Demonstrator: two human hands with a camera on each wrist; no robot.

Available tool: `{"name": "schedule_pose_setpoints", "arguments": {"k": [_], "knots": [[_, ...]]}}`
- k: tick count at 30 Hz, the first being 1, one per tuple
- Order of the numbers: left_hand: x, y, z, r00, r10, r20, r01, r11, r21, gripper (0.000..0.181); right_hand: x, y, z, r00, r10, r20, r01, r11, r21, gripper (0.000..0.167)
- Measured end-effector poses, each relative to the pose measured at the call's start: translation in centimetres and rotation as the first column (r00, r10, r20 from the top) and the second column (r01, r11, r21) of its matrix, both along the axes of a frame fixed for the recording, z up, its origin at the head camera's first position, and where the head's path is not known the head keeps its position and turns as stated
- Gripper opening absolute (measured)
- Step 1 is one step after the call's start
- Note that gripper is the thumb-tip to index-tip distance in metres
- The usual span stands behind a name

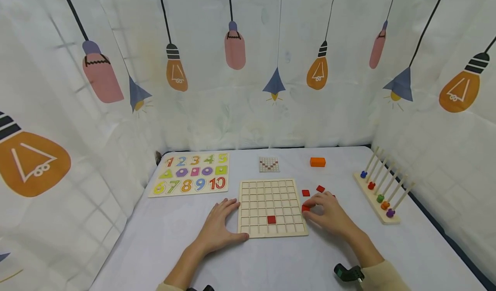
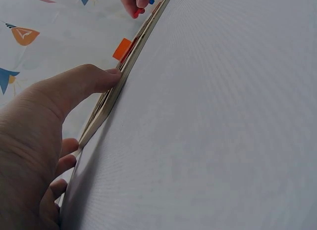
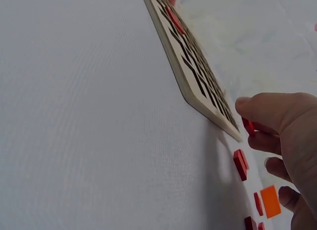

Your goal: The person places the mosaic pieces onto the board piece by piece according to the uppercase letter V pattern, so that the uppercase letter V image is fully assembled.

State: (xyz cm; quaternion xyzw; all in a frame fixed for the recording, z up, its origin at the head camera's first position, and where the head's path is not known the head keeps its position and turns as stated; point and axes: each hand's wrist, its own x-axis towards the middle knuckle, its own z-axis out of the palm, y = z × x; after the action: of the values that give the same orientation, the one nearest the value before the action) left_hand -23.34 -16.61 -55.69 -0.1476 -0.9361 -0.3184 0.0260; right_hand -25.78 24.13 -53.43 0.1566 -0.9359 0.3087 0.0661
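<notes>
A wooden grid board lies on the white table, with one red square tile in a cell of a lower row. My left hand touches the board at its near left corner, fingers along the left side and thumb at the near edge. Beside the board's right edge, my right hand pinches another red tile between thumb and fingers, just above the table. Loose red tiles lie behind and partly under that hand.
Behind the board sits a small card with a red-and-white grid pattern; an orange block is to its right. A number-and-shape puzzle board lies at the back left. On the right stands a wooden peg rack with colored beads.
</notes>
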Motion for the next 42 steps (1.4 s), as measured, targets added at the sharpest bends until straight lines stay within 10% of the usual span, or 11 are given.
{"name": "schedule_pose_setpoints", "arguments": {"k": [42], "knots": [[0.1,0.0,0.0,1.000,0.004,0.000,-0.004,1.000,0.003,0.112,0.1,-7.2,0.0,0.988,0.142,0.061,-0.135,0.986,-0.100,0.022]]}}
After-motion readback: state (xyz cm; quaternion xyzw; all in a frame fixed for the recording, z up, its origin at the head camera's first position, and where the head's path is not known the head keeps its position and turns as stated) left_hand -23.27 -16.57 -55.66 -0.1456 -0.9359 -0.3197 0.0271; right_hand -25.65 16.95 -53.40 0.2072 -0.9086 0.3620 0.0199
